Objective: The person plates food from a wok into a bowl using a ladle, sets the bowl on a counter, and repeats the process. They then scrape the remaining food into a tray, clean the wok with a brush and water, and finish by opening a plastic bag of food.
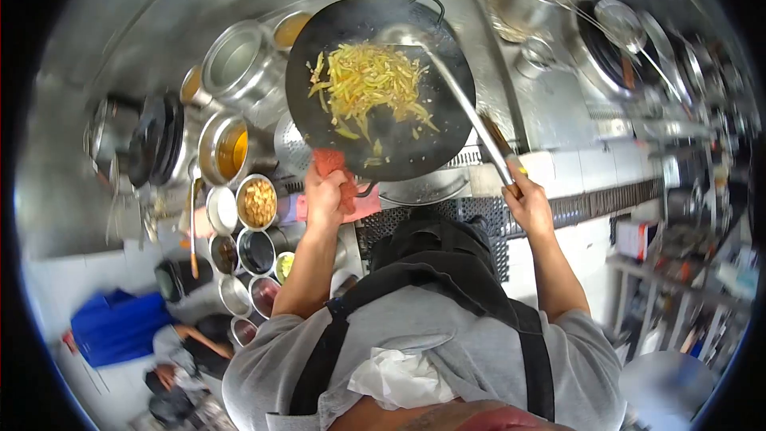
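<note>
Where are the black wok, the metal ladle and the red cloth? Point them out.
Black wok [343, 22], head view: bare inner surface beyond the food.
Metal ladle [467, 112], head view: mid-handle.
Red cloth [328, 160], head view: part beyond the fingers.

The near handle [368, 190] of the wok [431, 124] was partly hidden by the red cloth [327, 164]; the right-hand shelf items [692, 243] were blurred, seemingly beyond identification.

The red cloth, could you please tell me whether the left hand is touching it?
Touching: the head view shows the left hand gripping the red cloth.
</note>
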### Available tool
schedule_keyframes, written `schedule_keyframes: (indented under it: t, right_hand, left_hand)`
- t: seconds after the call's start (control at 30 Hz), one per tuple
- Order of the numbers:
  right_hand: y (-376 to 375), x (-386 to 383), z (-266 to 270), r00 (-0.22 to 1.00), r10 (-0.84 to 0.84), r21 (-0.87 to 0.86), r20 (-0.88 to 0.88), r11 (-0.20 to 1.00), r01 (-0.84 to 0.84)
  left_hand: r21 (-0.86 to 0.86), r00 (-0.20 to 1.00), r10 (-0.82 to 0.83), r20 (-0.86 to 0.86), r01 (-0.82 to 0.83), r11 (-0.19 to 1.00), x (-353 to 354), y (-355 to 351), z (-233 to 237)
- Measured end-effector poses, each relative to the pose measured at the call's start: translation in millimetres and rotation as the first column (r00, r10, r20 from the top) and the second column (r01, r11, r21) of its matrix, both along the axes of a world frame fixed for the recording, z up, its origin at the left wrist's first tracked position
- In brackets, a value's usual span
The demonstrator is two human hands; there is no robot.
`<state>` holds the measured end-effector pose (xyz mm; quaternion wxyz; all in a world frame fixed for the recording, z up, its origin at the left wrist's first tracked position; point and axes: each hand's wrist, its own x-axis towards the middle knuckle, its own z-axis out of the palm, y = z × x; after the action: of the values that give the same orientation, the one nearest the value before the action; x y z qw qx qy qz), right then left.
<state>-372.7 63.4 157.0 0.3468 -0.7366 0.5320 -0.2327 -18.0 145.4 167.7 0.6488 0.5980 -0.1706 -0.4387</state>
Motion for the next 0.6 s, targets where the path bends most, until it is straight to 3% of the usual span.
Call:
schedule_keyframes:
  t: [0.07, 0.13, 0.2, 0.27, 0.33, 0.43, 0.53, 0.57, 0.6]
  right_hand:
    - [24, -7, 0, 0.999, -0.042, -0.063, -0.004, 0.997, 0.042]
    - [66, -30, -17, 0.992, -0.122, -0.235, 0.038, 0.964, 0.127]
    - [124, -78, -36, 0.973, -0.231, -0.363, -0.016, 0.908, 0.209]
    - [192, -125, -50, 0.925, -0.359, -0.322, -0.121, 0.896, 0.306]
    - [254, -128, -39, 0.893, -0.443, -0.374, -0.081, 0.844, 0.385]
    - [436, -233, -47, 0.739, -0.669, -0.332, -0.076, 0.716, 0.614]
    - [600, -331, -81, 0.574, -0.819, -0.342, -0.002, 0.54, 0.769]
    - [529, -233, -24, 0.518, -0.844, -0.378, -0.141, 0.529, 0.759]
    - [516, -204, -27, 0.474, -0.865, -0.369, -0.168, 0.501, 0.783]
  left_hand:
    - [-0.021, 0.993, -0.089, 0.075, 0.091, 0.996, -10, 5, 19]
    - [0.024, 0.967, -0.247, 0.063, 0.246, 0.969, -20, 19, 18]
    - [-0.03, 0.883, -0.464, -0.069, 0.463, 0.886, -56, 35, 20]
    - [0.055, 0.836, -0.548, -0.02, 0.548, 0.835, -97, 44, 6]
    - [-0.013, 0.784, -0.602, 0.15, 0.611, 0.792, -130, 58, 19]
    - [0.01, 0.479, -0.84, 0.255, 0.868, 0.497, -280, 147, 28]
    - [0.054, 0.336, -0.911, 0.239, 0.932, 0.358, -434, 249, 35]
    - [0.052, 0.287, -0.955, 0.072, 0.955, 0.291, -340, 151, 41]
    - [0.108, 0.196, -0.981, -0.003, 0.975, 0.195, -334, 114, 25]
